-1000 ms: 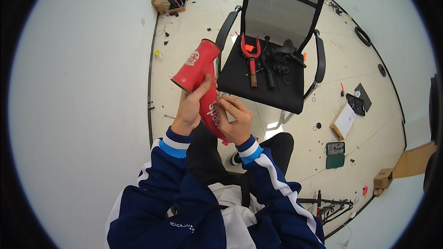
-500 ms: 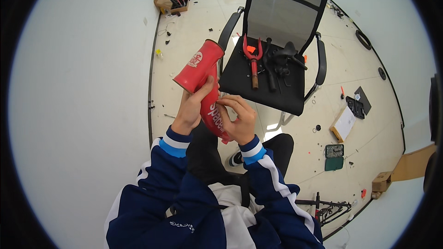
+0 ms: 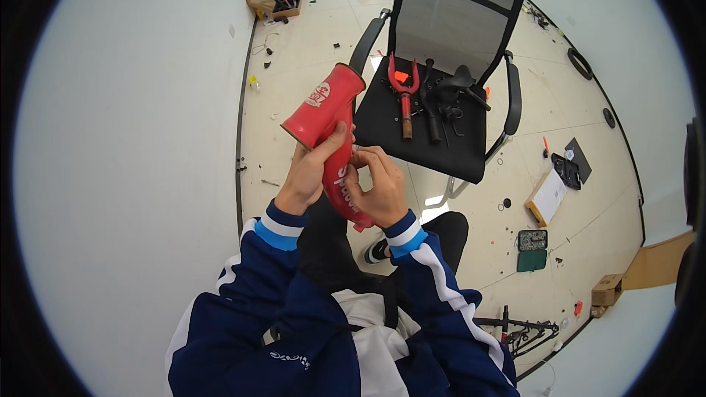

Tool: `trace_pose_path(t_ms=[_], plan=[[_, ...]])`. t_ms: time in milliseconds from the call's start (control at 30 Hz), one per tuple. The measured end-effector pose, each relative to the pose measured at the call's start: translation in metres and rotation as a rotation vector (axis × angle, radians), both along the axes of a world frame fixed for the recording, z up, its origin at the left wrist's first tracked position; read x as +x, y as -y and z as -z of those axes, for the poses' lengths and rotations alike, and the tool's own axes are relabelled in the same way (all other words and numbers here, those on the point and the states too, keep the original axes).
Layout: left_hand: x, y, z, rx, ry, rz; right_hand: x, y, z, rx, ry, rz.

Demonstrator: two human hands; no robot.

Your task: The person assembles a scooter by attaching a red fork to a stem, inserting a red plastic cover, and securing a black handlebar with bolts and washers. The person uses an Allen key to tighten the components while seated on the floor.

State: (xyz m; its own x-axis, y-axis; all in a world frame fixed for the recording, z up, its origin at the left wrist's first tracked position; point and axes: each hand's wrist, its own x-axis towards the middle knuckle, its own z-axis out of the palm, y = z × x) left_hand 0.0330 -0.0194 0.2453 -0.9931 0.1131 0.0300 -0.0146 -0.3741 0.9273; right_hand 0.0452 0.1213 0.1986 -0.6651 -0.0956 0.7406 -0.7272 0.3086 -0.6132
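Note:
A small red bicycle frame (image 3: 321, 113), with a wide open tube at its upper end and pale lettering along its lower part, is held up in front of my lap. My left hand (image 3: 307, 175) is wrapped round it just below that tube, thumb across the top. My right hand (image 3: 380, 187) presses bent fingers together in a pinch against the frame's right side. What lies between those fingertips is hidden. On the black chair seat (image 3: 382, 123) beyond my hands lie a red fork (image 3: 405, 95), a black bent bar (image 3: 429, 103) and a black bike saddle (image 3: 460, 81).
A white wall (image 3: 147, 162) rises close on my left. On the tiled floor to the right are a green case (image 3: 532, 261), a cardboard box (image 3: 546, 197) and a black tool case (image 3: 567, 171). A dark bicycle frame (image 3: 526, 329) lies at lower right.
The red frame has shifted slightly right with my left hand round it. My right hand has turned a little, and its fingers are more curled at the frame's side.

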Motion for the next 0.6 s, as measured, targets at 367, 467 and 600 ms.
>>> trace_pose_path(t_ms=[367, 467, 600], plan=[[0.002, -0.003, 0.000, 0.026, 0.006, 0.042, 0.005, -0.005, 0.000, -0.010, 0.041, -0.029], [0.003, -0.005, -0.003, 0.060, 0.022, 0.052, 0.005, -0.010, 0.001, 0.020, 0.038, -0.037], [0.000, -0.004, -0.002, 0.117, 0.078, 0.067, 0.010, -0.018, 0.000, 0.051, 0.029, -0.050]])
